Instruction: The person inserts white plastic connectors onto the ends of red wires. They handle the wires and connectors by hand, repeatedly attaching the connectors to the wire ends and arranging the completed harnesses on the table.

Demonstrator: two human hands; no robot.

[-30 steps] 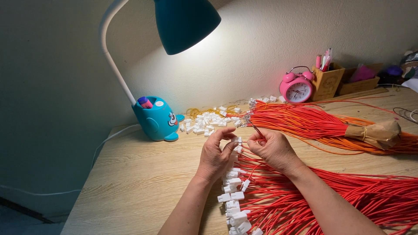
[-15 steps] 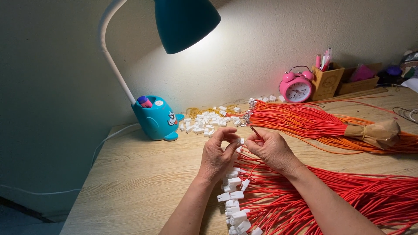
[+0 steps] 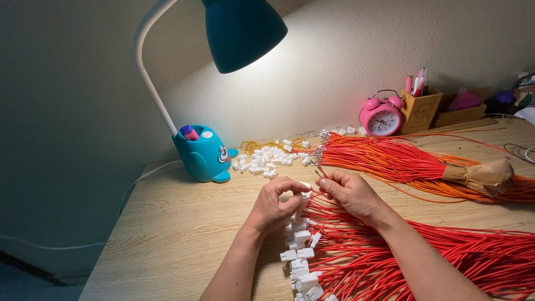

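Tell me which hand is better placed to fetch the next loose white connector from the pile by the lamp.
Left. The left hand lies on the same side as the connector pile near the lamp base, with bare desk between. The right hand pinches a red wire and would have to cross over.

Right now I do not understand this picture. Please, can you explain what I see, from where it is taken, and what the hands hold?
The camera sits on a person's head and looks down at their own two bare hands over a wooden desk.

The left hand pinches a small white plastic connector. The right hand holds the end of a thin red wire close to it.

Below the hands lies a spread of red wires with white connectors already on their ends. Further back lies a tied bundle of red wires with bare metal tips, and a pile of loose white connectors.

A teal desk lamp lights the scene; a pink alarm clock stands by the wall.
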